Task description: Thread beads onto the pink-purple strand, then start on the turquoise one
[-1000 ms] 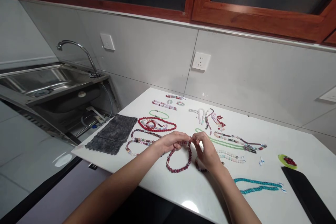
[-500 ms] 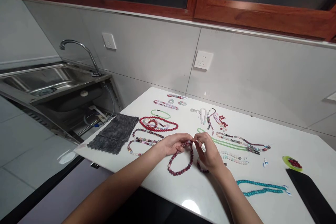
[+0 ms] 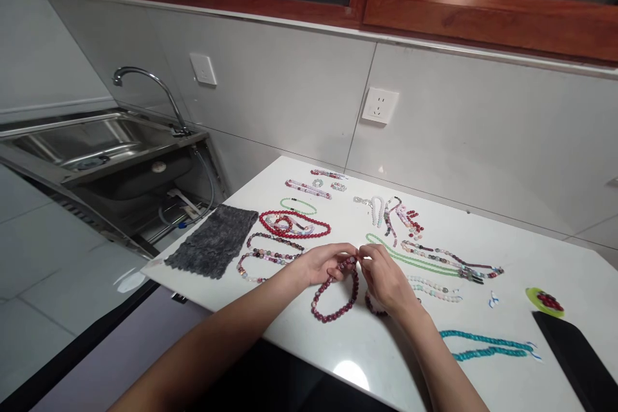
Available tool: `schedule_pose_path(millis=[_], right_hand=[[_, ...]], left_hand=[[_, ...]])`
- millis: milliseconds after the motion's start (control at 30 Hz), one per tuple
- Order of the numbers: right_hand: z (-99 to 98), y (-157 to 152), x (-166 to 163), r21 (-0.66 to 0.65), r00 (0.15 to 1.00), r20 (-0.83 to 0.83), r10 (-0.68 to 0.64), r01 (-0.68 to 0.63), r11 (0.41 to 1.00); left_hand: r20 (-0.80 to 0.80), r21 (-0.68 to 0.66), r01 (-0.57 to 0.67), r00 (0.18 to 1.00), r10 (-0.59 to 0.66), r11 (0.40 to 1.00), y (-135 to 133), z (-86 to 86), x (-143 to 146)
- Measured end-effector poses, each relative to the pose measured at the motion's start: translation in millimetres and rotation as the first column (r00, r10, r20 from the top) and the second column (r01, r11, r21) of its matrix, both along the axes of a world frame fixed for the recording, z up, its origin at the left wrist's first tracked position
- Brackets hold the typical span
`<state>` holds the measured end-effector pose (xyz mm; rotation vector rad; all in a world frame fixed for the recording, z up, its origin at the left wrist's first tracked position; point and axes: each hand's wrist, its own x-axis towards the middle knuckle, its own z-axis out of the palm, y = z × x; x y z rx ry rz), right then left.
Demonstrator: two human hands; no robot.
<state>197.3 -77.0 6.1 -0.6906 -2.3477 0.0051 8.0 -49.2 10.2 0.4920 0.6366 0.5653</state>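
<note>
My left hand [image 3: 326, 264] is closed on the upper end of a dark red bead strand [image 3: 333, 317], whose loop hangs down to the white tabletop. My right hand [image 3: 389, 280] pinches right at the left fingertips, closed; what sits between its fingers is too small to make out. Partly hidden below the right hand lies another dark bead strand [image 3: 375, 308]. Just beyond the hands are a long pale green bead strand [image 3: 410, 262] and a multicoloured one [image 3: 437, 251]. Left of them lies a bright red bead necklace [image 3: 321, 234].
A dark grey cloth [image 3: 212, 241] covers the table's left end. Turquoise beads [image 3: 487, 338], a green dish [image 3: 532, 299] of red beads and a black flat object [image 3: 574, 357] lie at the right. A steel sink [image 3: 82, 141] stands beyond the left edge.
The view has shifted slightly. My right hand has turned a little, its fingers curling more closely against the left fingertips. The dark red strand stays in my left hand.
</note>
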Motion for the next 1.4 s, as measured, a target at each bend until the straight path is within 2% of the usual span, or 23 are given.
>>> schedule_pose_path(millis=[267, 500, 600, 733, 833, 900, 967, 1133, 1200, 1400], right_hand=[[3.9, -3.8, -2.8, 0.101, 0.994, 0.108, -0.006, -0.005, 0.995], [-0.4, -3.0, -2.1, 0.152, 0.995, 0.103, 0.009, -0.025, 0.988], [-1.5, -2.2, -2.0, 0.094, 0.999, 0.037, 0.026, -0.029, 0.995], [4.1, -4.4, -4.8, -0.057, 0.991, -0.120, 0.053, -0.060, 0.997], [8.5, -6.3, -8.2, -0.170, 0.971, -0.234, -0.046, 0.005, 0.986], [11.0, -6.3, -10.3, -0.278, 0.945, -0.285, -0.161, 0.079, 0.957], [14.1, -5.6, -11.7, -0.414, 0.923, -0.294, -0.250, 0.113, 0.903], [21.2, -2.7, -11.9, -0.687, 0.910, -0.259, -0.323, 0.062, 0.724], [20.8, -1.9, -11.9, -0.729, 0.903, -0.268, -0.335, 0.037, 0.684], [15.4, -0.1, -14.2, -0.760, 0.862, -0.328, -0.386, 0.001, 0.649]], left_hand=[[-0.044, 0.051, -0.021, 0.999, 0.023, 0.998, -2.3, 2.9, 0.8], [-0.090, 0.142, -0.027, 0.995, 0.040, 0.989, -3.9, 0.3, -0.3], [-0.095, 0.188, -0.038, 0.994, 0.056, 0.981, -4.6, -1.2, -0.8], [-0.076, 0.291, -0.040, 0.995, 0.064, 0.956, -4.0, -3.1, -1.3], [-0.090, 0.362, -0.054, 0.992, 0.093, 0.930, -2.2, -4.8, -1.7], [-0.110, 0.388, -0.070, 0.987, 0.121, 0.919, -0.8, -5.9, -2.1], [-0.123, 0.415, -0.083, 0.982, 0.146, 0.906, 0.2, -6.5, -2.5], [-0.140, 0.478, -0.087, 0.975, 0.174, 0.874, 0.7, -6.2, -3.6], [-0.143, 0.495, -0.074, 0.976, 0.165, 0.866, 0.6, -5.9, -3.6], [-0.170, 0.509, -0.077, 0.967, 0.188, 0.857, 1.5, -8.3, -2.3]])
